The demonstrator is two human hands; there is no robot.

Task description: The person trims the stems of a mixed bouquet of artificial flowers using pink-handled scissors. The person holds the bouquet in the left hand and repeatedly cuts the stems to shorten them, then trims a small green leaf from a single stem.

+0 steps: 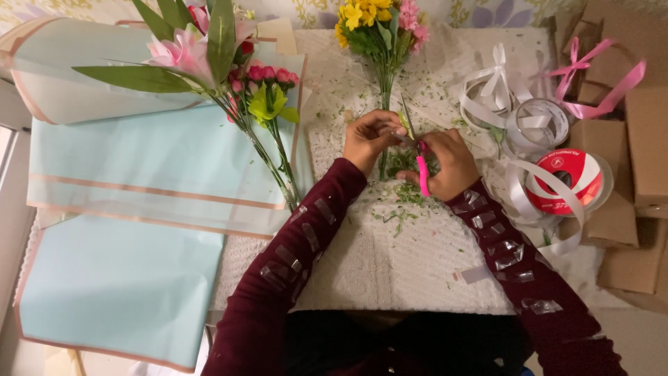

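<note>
Frame centre: the left hand (367, 139) is closed around the green stems of a yellow-and-pink flower bunch (381, 28), gripped well below the blooms, which sit at top centre. The right hand (449, 166) is curled through the pink handles of the scissors (416, 150), with the blades pointed up toward the stems just beside the left-hand fingers; whether the blades are parted cannot be told.

Green trimmings (407, 198) are scattered on the white textured cloth (390, 264) covering the worktop, thickest just below the hands.

Left half: pale blue wrapping paper sheets (118, 278) with tan edging are laid overlapping. A second bunch, pink lily and small red roses with long green leaves (223, 63), is laid across them at upper left, stems angled down toward centre.

Right side: white ribbon loops (497, 90), a clear tape roll (537, 122), a red-and-white ribbon spool (565, 182), and pink ribbon (591, 83) draped over brown cardboard boxes (643, 153).

Clear tape strips (309, 237) are stuck along both maroon sleeves.
</note>
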